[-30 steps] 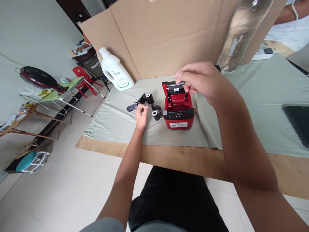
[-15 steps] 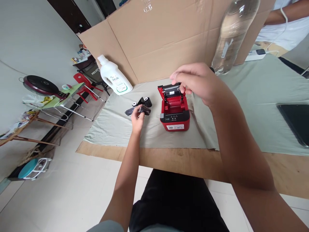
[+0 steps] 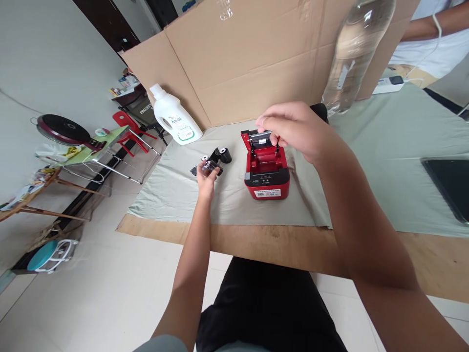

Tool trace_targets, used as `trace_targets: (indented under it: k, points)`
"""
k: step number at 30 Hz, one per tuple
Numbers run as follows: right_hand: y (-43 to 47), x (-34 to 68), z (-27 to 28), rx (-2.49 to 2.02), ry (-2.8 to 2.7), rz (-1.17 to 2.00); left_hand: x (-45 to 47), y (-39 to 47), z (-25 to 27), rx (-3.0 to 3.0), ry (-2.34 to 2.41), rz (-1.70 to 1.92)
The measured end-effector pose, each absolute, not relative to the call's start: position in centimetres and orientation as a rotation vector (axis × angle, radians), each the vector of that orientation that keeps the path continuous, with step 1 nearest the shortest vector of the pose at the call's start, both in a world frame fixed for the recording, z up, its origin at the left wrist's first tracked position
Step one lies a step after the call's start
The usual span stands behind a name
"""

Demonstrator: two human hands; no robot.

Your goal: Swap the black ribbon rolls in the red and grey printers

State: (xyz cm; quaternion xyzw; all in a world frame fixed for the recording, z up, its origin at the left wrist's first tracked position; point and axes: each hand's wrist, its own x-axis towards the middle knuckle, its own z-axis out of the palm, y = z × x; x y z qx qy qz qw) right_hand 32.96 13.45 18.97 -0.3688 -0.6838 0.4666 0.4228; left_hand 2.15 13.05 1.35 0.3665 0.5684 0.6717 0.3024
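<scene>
A small red receipt printer (image 3: 266,183) with a black front panel stands on the cloth, its lid (image 3: 262,139) raised. My right hand (image 3: 296,127) has its curled fingers over the lid's upper right edge, covering part of it. To the left, my left hand (image 3: 205,182) grips a dark roll in shiny clear wrap (image 3: 212,166) between thumb and fingers. Just behind that hand lie black paper rolls (image 3: 225,155) with white cores, beside a loose dark strip.
A white bottle (image 3: 176,117) leans by a cardboard panel (image 3: 249,63) at the back. A large clear bottle (image 3: 344,73) stands at the right, near a power strip (image 3: 388,84) and another person's arm (image 3: 428,27). A black tablet (image 3: 449,183) lies at the far right.
My left hand has shifted slightly left with the wrapped roll, turning it. My right hand's fingers have come down onto the lid's top edge. The printer stays in place.
</scene>
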Motion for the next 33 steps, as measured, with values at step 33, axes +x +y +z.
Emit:
trace_targets:
  k: [33]
  points:
    - [14.8, 31.3, 17.3, -0.968, -1.808, 1.139, -3.6, 15.8, 7.5, 1.687, 2.412, 0.944]
